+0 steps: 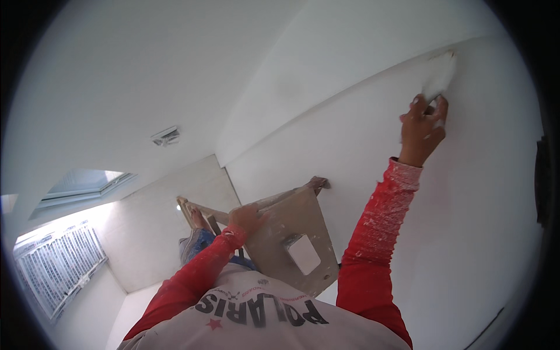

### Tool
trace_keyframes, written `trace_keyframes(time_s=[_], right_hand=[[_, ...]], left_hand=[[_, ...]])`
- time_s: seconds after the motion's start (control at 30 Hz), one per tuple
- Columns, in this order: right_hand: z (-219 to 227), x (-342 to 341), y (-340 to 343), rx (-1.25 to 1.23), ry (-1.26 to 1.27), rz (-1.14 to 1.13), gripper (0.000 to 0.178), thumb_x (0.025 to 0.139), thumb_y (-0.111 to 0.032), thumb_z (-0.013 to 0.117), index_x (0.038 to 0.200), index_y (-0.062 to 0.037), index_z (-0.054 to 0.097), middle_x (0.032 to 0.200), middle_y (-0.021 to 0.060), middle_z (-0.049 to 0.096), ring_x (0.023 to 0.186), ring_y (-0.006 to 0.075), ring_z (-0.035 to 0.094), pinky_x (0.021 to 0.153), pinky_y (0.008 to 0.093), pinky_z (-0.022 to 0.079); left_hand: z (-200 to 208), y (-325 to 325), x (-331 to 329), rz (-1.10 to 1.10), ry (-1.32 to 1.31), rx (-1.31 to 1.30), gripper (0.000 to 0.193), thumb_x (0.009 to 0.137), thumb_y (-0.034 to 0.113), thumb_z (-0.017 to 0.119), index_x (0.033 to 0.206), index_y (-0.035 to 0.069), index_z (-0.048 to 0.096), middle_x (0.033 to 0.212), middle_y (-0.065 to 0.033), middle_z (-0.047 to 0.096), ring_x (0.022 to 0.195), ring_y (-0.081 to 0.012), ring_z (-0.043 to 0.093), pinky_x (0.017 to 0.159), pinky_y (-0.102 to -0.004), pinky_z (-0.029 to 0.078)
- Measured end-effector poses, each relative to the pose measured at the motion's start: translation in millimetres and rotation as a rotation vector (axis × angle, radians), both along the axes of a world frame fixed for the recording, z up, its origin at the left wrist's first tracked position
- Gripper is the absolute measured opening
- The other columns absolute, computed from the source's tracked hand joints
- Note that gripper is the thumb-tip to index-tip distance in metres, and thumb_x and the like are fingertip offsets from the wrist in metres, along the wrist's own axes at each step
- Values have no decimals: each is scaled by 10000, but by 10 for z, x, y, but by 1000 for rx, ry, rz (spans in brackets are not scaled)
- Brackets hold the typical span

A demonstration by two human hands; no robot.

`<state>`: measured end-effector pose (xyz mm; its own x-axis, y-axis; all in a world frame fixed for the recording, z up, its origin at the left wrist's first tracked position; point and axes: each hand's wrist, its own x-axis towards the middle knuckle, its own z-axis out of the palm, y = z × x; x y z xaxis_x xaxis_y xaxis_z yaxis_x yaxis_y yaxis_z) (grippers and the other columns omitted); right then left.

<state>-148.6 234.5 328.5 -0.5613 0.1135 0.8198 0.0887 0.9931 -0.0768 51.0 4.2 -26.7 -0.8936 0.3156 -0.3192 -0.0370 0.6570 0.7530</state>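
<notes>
My right hand (pixel 423 128) is raised high on the right, pinching a flat, white-smeared tool (pixel 441 79). Motion blurs this tool, so its exact kind is unclear; its far end meets the white wall close to the line where two white surfaces join. Lower down, my left hand (pixel 248 218) grips the upper edge of a worn wooden board (pixel 274 233). A rounded rectangular hole (pixel 304 255) is cut through this board, and white shows through it. White dust covers much of my right red sleeve.
Wooden bars (pixel 201 211) extend behind the board, with a bare foot (pixel 199 220) and blue jeans (pixel 201 240) beside them. A dark brown object (pixel 319 183) juts out at the board's far corner. At left are a window (pixel 81 185), a striped covered panel (pixel 61 262) and a ceiling fixture (pixel 166 136).
</notes>
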Motion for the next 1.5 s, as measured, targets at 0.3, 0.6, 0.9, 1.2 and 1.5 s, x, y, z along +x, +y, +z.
trace_keyframes(time_s=[0.3,0.6,0.9,1.2,1.5], right_hand=[[-2201,51,-468,-743,-290,-54,283,917,-234,563,1103,-37,480,796,146,676,651,273,709,571,357,582],[-4056,188,-247,-732,-798,-274,250,883,-284,550,1062,-119,492,862,169,723,784,384,723,718,500,577],[-5125,15,-205,-892,-1071,-325,496,903,-203,514,1372,-67,428,872,148,726,714,326,733,703,414,616],[-5803,-162,-452,-1147,-1356,-463,436,896,-168,482,1314,-45,473,928,157,714,655,264,735,552,403,583],[-5959,-292,-261,-800,-1432,-413,440,881,-191,497,1272,-3,567,1074,208,715,861,348,738,780,429,593]], left_hand=[[50,-36,20,47,-101,99,514,876,517,622,981,19,700,853,-205,704,838,-381,695,787,-468,545],[69,-25,-25,25,-143,80,481,861,494,656,961,24,684,885,-196,692,836,-373,690,772,-468,543],[73,-1,-26,0,-177,43,426,845,459,674,841,36,623,771,-151,645,765,-349,671,704,-467,526],[89,-51,-96,-87,-234,108,414,901,442,625,935,29,635,791,-152,663,745,-344,670,735,-451,518],[116,-55,-84,-44,-222,115,408,901,431,626,972,29,629,849,-161,672,778,-362,672,756,-466,517]])
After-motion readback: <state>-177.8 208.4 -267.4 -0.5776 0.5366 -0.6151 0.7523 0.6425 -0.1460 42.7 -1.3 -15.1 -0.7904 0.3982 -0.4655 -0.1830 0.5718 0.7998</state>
